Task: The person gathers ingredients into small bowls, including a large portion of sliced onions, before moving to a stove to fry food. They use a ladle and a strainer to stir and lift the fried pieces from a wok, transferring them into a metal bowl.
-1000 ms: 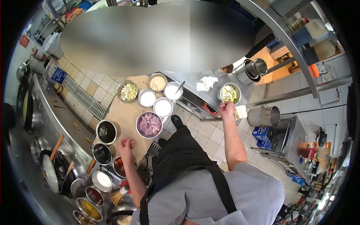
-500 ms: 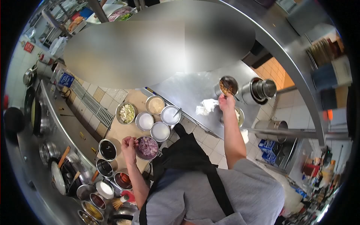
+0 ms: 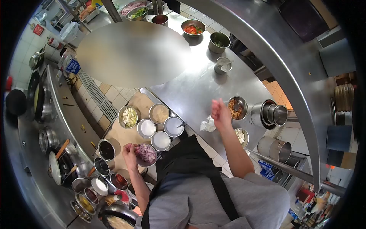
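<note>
My left hand (image 3: 130, 155) grips the rim of a metal bowl of chopped red onion (image 3: 146, 153), its fingers closed on the left side. Over the steel counter, my right hand (image 3: 220, 114) is raised with its fingers stretched upward and somewhat blurred; nothing shows in it. Just right of that hand stands a metal pot with brown pieces (image 3: 235, 110), apart from the fingers. A crumpled white cloth (image 3: 207, 124) lies to its left. Behind my right forearm, a bowl of white pieces (image 3: 241, 137) is partly hidden.
Beside the onion are a bowl of cut pale-green vegetable (image 3: 129, 116) and several bowls of pale contents (image 3: 160, 141). Dark sauce (image 3: 106, 149) stands to the left. The steel counter (image 3: 179, 89) holds chopped red peppers (image 3: 193, 29) and nested pots (image 3: 267, 114). A metal rail (image 3: 284, 168) runs at right.
My right hand has come off the pot with brown pieces and moved left of it. My left hand stays on the onion bowl. The camera view has shifted, showing more of the far counter.
</note>
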`<move>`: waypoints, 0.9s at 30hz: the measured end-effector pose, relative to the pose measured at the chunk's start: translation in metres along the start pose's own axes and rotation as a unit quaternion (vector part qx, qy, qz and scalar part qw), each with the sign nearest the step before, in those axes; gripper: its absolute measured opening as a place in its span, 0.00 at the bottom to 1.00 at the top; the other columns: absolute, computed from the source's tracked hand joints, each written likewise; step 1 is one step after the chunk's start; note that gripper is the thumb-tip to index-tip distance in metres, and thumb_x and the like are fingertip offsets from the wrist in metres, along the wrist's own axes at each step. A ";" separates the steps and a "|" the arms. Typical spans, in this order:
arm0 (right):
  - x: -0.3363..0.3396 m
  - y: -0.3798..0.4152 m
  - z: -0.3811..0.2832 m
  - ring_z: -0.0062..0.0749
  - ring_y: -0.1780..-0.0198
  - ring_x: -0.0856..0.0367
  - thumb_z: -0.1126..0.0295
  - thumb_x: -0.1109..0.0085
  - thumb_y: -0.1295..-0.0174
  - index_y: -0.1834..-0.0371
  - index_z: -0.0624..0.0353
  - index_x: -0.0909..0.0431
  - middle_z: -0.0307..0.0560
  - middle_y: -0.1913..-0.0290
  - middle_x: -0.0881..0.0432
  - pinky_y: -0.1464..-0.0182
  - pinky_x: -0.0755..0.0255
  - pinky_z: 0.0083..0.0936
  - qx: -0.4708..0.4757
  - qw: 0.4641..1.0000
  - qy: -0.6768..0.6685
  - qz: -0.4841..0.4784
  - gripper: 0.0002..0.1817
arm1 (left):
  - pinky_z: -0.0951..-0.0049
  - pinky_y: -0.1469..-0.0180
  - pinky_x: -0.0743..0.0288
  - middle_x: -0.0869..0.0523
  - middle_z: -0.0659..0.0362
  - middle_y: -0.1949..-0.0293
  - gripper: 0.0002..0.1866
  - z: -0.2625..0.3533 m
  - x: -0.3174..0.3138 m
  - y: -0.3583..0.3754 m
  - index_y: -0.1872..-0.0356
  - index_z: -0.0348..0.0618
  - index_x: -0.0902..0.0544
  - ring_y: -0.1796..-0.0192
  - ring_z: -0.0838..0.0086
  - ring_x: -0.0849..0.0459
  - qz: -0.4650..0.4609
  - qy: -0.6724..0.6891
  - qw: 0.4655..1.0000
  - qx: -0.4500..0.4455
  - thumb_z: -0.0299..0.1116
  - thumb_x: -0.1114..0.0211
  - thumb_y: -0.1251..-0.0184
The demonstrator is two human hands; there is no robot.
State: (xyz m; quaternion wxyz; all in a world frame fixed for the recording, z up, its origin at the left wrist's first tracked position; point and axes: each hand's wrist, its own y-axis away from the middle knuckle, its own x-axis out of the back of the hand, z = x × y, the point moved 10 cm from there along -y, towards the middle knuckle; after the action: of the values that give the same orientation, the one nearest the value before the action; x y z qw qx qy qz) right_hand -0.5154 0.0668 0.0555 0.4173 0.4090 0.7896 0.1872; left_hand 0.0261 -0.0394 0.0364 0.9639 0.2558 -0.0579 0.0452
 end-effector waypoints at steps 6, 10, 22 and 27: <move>-0.139 -0.167 -0.135 0.30 0.80 0.19 0.65 0.37 0.29 0.30 0.70 0.29 0.46 0.67 0.16 0.80 0.23 0.30 0.337 0.819 0.463 -0.041 0.28 | 0.76 0.57 0.17 0.12 0.51 0.55 0.11 0.010 0.002 0.011 0.45 0.35 0.25 0.61 0.74 0.13 0.019 0.006 1.000 -0.011 0.29 0.39 0.20; -0.151 -0.271 -0.182 0.34 0.75 0.11 0.65 0.36 0.33 0.30 0.70 0.30 0.53 0.65 0.12 0.75 0.16 0.32 0.231 0.788 0.566 0.069 0.30 | 0.74 0.56 0.16 0.12 0.50 0.55 0.11 0.002 0.030 0.032 0.45 0.36 0.25 0.60 0.72 0.12 0.056 0.040 0.997 -0.017 0.29 0.39 0.20; -0.161 -0.182 -0.084 0.47 0.74 0.11 0.62 0.38 0.27 0.55 0.70 0.15 0.58 0.75 0.14 0.61 0.19 0.42 0.264 0.704 0.658 0.044 0.17 | 0.71 0.56 0.16 0.12 0.50 0.54 0.11 -0.051 0.064 0.080 0.46 0.37 0.25 0.59 0.70 0.12 0.165 0.091 0.981 0.047 0.29 0.37 0.22; -0.244 -0.151 -0.065 0.57 0.62 0.12 0.64 0.34 0.33 0.46 0.66 0.15 0.61 0.70 0.13 0.53 0.19 0.46 0.401 0.634 0.658 -0.067 0.18 | 0.70 0.54 0.14 0.12 0.51 0.56 0.11 -0.049 0.059 0.073 0.47 0.38 0.24 0.58 0.69 0.11 0.168 0.089 0.981 0.042 0.30 0.36 0.23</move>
State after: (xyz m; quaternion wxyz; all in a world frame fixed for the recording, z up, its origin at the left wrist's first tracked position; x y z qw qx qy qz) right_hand -0.5647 -0.2155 0.1209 -0.4067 0.2506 0.8775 0.0428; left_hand 0.0799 0.0514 0.0380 0.9324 0.2775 -0.0124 0.2314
